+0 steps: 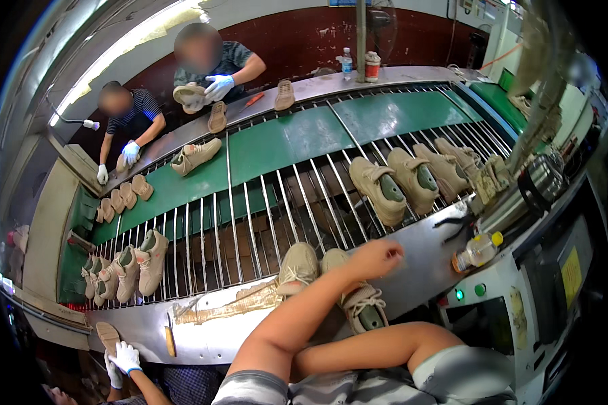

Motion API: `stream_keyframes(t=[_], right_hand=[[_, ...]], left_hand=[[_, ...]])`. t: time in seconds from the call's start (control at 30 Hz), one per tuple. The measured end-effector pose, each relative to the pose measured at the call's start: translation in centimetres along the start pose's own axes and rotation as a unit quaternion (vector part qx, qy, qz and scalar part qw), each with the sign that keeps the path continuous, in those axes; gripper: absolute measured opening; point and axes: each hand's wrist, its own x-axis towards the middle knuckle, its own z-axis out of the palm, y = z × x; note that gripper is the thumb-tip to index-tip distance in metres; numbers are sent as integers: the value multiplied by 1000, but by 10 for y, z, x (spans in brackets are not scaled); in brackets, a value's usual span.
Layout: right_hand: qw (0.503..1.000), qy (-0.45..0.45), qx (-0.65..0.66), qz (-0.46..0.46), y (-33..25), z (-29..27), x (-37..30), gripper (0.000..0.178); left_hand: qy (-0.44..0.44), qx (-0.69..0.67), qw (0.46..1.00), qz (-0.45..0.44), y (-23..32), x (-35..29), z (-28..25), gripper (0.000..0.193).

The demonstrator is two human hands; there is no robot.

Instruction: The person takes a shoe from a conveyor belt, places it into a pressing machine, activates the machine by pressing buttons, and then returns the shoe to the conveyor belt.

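My left hand (380, 258) is raised over the metal ledge, fingers loosely curled with nothing visible in them. Its forearm slants across a pair of beige lace-up shoes. The left shoe (297, 264) points toe-away at the rack's edge, its heel end hidden behind my arm. The right shoe (366, 309) shows its laces and green-grey lining on the near side of the arm, while its toe peeks out beyond. My right forearm (365, 349) lies low and crosses leftward beneath the left arm. Behind that arm, my right hand is hidden.
A barred conveyor (250, 226) with a green belt (304, 138) carries shoes and soles. A wood-handled tool (170, 337) and a yellow-capped bottle (478, 251) sit on the near ledge. Gloved co-workers handle a shoe (190, 96) and soles opposite; another holds a sole (107, 335) at left.
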Motion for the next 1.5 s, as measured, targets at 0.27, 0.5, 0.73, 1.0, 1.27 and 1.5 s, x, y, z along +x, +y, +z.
stream_keyframes(t=[0.27,0.5,0.73,1.0,1.27,1.5], right_hand=[[754,656,9,15,-81,-41,-224,31],[636,686,10,354,-34,29,-277,113],[581,768,104,250,24,23,-198,96],[482,793,91,361,124,-110,-169,77],[530,738,92,407,217,-140,-178,90],[624,621,15,475,191,-99,-198,67]], left_hand=[[364,49,928,67,2,-205,-56,45],[445,29,880,-162,-59,-307,78,97],[541,24,829,-139,-97,-225,76,99],[582,42,772,-251,-114,-124,-11,80],[488,70,847,-200,-154,-106,-59,87],[454,388,794,-115,-167,-187,-120,76]])
